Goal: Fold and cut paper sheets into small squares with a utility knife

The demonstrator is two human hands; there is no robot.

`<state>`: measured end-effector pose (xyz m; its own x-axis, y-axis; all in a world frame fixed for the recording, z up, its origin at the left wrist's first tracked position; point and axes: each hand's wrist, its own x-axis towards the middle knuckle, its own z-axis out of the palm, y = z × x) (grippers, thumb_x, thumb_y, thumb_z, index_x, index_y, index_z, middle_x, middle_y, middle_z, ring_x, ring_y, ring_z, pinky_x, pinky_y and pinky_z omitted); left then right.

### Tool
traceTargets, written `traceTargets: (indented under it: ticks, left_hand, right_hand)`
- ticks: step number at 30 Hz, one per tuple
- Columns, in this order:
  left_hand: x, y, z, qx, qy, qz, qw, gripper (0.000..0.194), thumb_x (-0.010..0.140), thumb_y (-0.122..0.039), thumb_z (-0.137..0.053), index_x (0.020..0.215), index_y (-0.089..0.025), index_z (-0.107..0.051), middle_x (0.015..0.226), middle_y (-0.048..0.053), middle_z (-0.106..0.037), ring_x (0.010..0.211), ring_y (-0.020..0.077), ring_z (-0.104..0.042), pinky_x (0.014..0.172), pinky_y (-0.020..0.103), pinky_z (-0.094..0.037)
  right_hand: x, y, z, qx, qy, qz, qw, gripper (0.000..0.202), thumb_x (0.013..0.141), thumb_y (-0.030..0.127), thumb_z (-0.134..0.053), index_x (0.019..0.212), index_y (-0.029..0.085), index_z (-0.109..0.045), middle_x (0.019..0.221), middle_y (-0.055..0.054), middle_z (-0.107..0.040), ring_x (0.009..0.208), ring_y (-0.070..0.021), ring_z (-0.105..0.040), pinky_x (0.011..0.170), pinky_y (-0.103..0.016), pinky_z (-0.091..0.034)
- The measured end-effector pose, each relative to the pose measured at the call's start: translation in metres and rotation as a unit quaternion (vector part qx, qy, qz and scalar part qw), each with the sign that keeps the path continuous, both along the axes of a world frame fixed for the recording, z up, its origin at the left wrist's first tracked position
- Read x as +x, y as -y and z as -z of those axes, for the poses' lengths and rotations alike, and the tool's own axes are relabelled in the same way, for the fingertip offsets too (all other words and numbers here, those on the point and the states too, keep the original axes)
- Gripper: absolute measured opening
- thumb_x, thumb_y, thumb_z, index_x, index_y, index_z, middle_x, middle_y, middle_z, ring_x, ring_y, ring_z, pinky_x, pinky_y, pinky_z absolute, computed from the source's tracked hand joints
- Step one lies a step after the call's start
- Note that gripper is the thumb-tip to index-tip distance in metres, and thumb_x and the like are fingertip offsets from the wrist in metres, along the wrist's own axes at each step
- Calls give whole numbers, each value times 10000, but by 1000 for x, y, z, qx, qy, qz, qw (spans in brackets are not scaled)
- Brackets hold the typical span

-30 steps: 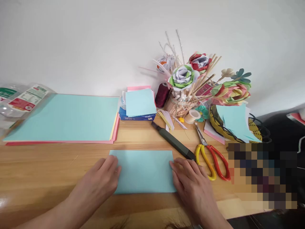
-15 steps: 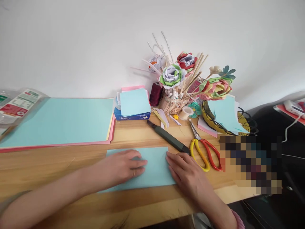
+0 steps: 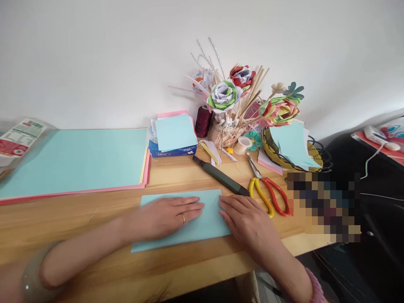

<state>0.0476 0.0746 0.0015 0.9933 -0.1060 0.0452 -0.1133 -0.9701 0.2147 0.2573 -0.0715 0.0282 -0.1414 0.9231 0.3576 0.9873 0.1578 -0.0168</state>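
A light blue paper [image 3: 210,219] lies flat on the wooden table near its front edge. My left hand [image 3: 167,216] rests on the left and middle part of the paper, palm down, with its fingers stretched to the right and a ring on one finger. At the paper's right edge is my right hand [image 3: 244,219], palm down, fingertips on the edge and fingers lying flat. Behind the right hand lie a dark green pen-shaped tool [image 3: 224,179] and scissors [image 3: 268,189] with one yellow and one red handle.
Large coloured sheets [image 3: 82,160] lie at the left. Small papers [image 3: 176,132] top a blue box [image 3: 173,150]. Paper flowers [image 3: 224,97] stand in a holder [image 3: 222,132] beside a white spool [image 3: 243,144]. A yellow basket [image 3: 271,151] holds cut paper.
My left hand has slid slightly right over the paper, its fingers now straighter. The view has shifted a little, and a bracelet on the left forearm has come into sight.
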Motion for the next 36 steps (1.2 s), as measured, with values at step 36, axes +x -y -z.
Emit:
traceTargets:
  ticks: [36]
  left_hand:
    - [-9,44,-12,152,76,43,985,399,956,-144,-307,1308,-89,-487,1412,92,-462,1278,182,-457,1081,352,-296]
  right_hand:
    - [-44,56,27,-65,88,-67,992,1070,710,850,-264,1325,-6,-447,1410,-195,-431,1355,-266,-305,1043,-366,-316]
